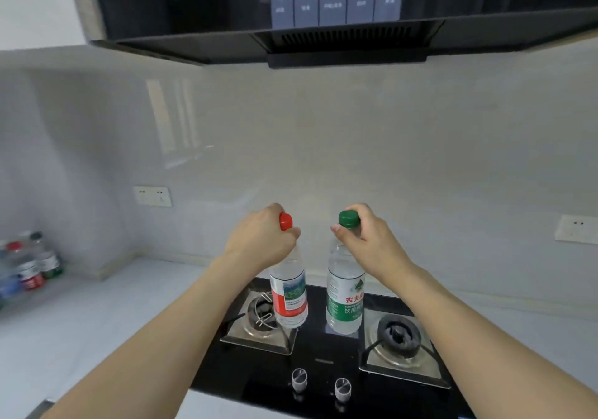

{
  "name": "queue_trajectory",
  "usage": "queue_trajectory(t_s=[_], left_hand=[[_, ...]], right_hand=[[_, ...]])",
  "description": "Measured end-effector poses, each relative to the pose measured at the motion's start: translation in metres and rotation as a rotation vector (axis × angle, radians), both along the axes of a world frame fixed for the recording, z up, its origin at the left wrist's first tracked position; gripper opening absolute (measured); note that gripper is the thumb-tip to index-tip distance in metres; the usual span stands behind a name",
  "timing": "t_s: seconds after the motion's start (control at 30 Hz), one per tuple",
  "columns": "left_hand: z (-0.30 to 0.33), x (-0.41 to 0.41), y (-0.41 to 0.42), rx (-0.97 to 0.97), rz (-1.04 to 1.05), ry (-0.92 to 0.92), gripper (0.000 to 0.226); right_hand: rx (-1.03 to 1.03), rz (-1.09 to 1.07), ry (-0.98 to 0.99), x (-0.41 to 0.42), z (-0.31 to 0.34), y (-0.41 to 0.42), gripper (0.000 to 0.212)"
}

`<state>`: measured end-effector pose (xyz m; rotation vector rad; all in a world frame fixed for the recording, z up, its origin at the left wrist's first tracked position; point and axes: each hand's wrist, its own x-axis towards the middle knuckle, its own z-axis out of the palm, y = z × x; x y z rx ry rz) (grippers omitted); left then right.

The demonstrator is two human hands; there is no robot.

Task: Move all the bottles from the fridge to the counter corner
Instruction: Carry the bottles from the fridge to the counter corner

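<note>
Left hand: fingers curled round the neck of a clear water bottle with a red cap, red and white label, gripped just under the cap and held upright above the left burner of the black glass hob; whether its base touches the hob cannot be told. Right hand: fingers and thumb closed round the neck of a clear water bottle with a green cap, green label with red characters, upright over the middle of the hob, beside the right burner. The two bottles are near each other but apart. Cluster of bottles: blurred, standing in the far left corner of the worktop against the wall. Two control knobs at the front edge of the hob. Black extractor hood overhead. Wall sockets: one at left, one at right.
</note>
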<state>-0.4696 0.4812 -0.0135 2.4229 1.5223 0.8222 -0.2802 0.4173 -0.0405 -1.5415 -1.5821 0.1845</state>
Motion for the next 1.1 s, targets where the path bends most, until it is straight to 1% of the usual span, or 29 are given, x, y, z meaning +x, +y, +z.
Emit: queue_trajectory(t_s=[0.27,0.53,0.73,0.93,1.1], left_hand=[[-0.012,-0.15,0.047,-0.011,0.121,0.06,0.025],[-0.025,-0.278,0.078,-0.043,0.233,0.079,0.022],[-0.049,-0.338,0.101,-0.075,0.312,0.074,0.02],[-0.077,-0.381,0.138,-0.169,0.389,0.083,0.024],[-0.089,-0.405,0.179,-0.189,0.428,0.111,0.024]], right_hand=[[-0.119,0.157,-0.003,-0.137,-0.012,0.083,0.033],[-0.246,0.261,-0.07,-0.257,-0.023,0.14,0.029],[-0.41,0.357,-0.233,-0.32,-0.032,0.177,0.031],[-0.474,0.436,-0.242,-0.366,-0.053,0.225,0.03],[-0.478,0.483,-0.213,-0.393,-0.063,0.277,0.03]])
